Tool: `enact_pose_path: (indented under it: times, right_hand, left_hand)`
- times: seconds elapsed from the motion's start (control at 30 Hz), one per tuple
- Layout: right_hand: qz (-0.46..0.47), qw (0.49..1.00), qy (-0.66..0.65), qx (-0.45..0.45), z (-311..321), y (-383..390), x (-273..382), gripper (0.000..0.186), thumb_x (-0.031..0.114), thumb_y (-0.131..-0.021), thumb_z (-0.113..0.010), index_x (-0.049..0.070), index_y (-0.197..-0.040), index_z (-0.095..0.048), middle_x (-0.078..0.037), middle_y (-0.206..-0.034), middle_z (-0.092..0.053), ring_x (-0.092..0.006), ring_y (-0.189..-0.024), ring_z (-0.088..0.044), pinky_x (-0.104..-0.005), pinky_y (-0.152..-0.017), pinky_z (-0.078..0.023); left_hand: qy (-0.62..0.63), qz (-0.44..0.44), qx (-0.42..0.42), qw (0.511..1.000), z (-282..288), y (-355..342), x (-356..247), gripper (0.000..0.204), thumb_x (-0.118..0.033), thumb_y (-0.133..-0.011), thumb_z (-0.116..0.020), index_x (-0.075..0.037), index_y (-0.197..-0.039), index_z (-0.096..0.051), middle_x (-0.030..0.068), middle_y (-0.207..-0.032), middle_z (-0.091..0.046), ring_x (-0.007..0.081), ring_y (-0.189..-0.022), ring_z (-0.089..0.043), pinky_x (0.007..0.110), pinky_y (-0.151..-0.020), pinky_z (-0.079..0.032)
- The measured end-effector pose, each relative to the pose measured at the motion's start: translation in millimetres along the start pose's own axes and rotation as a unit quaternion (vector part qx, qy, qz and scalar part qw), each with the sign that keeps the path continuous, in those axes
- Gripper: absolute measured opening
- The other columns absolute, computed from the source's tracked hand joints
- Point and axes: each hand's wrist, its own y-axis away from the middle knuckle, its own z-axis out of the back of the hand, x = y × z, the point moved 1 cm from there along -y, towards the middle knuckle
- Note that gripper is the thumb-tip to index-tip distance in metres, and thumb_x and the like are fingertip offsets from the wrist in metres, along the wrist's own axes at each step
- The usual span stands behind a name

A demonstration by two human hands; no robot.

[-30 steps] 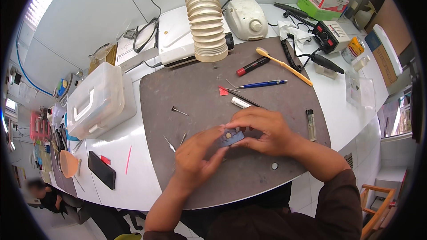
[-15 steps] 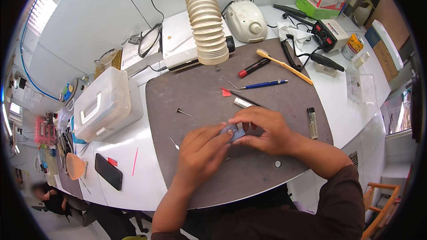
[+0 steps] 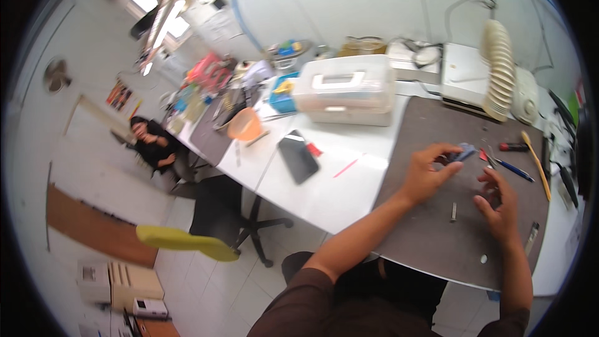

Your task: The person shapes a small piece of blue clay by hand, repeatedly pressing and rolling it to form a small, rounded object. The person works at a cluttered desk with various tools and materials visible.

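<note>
My left hand [image 3: 430, 171] pinches a small blue-grey piece [image 3: 463, 152] between thumb and fingers, above the brown mat [image 3: 412, 224]. Its exact kind is too blurred to tell. Apart from it, on the right, my right hand [image 3: 499, 205] has its fingers curled loosely and spread from the thumb, with nothing visible in them. On the mat between my hands and the near edge lies a small narrow metal piece [image 3: 453, 212]. Beyond my right hand are a blue pen [image 3: 515, 170], a red scrap [image 3: 483, 155] and a toothbrush [image 3: 538, 165].
Left of the mat stand a clear lidded case [image 3: 343, 90], a black phone [image 3: 298, 157] and an orange bowl [image 3: 244, 125]. A ribbed hose [image 3: 497, 75] rises at the back. A chair [image 3: 215, 212] is by the table, and a person [image 3: 156, 146] sits farther off.
The view has swung left, bringing in the room and the person. My hands have parted; the right one has let go of the blue-grey piece, which stays in the left.
</note>
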Motion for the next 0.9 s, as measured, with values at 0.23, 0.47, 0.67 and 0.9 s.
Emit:
enact_pose_path:
  times: [0.23,0.47,0.67,0.9]
  right_hand:
    - [0.036,0.994,0.097,0.028,4,7,-23,0.053,0.006,-0.079,-0.077,0.007,-0.131,-0.063,-0.006,-0.108,-0.065,-0.0159,-0.092,-0.06,-0.0288,-0.078,-0.048]
    - [0.122,0.977,0.168,0.053,-16,-8,-12,0.042,0.007,-0.08,-0.075,0.004,-0.12,-0.064,-0.01,-0.101,-0.061,-0.0232,-0.091,-0.058,-0.0332,-0.084,-0.046]
    - [0.087,0.97,0.217,0.06,-20,-9,-12,0.037,0.01,-0.079,-0.076,0.002,-0.114,-0.065,-0.013,-0.101,-0.059,-0.0285,-0.095,-0.06,-0.0369,-0.087,-0.047]
    - [0.113,0.957,0.265,0.039,-30,-2,0,0.025,0.007,-0.084,-0.073,0.001,-0.107,-0.065,-0.015,-0.104,-0.06,-0.0327,-0.099,-0.06,-0.0383,-0.09,-0.048]
  left_hand:
    - [0.115,0.057,-0.076,0.989,51,52,-33,0.034,-0.009,-0.093,-0.076,0.0,-0.124,-0.066,0.0086,-0.113,-0.071,0.0137,-0.101,-0.067,0.03,-0.09,-0.053]
    - [0.36,0.07,-0.26,0.893,122,154,-14,0.029,-0.007,-0.097,-0.068,-0.004,-0.126,-0.062,0.0161,-0.126,-0.067,0.0188,-0.107,-0.066,0.033,-0.095,-0.053]
    - [0.439,0.021,-0.277,0.854,126,159,-3,0.028,-0.009,-0.098,-0.068,-0.004,-0.125,-0.062,0.0192,-0.126,-0.065,0.0194,-0.106,-0.066,0.033,-0.095,-0.054]
    - [0.515,0.028,-0.296,0.804,136,164,-2,0.031,-0.012,-0.097,-0.071,-0.006,-0.126,-0.062,0.0142,-0.124,-0.068,0.0159,-0.101,-0.066,0.03,-0.092,-0.055]
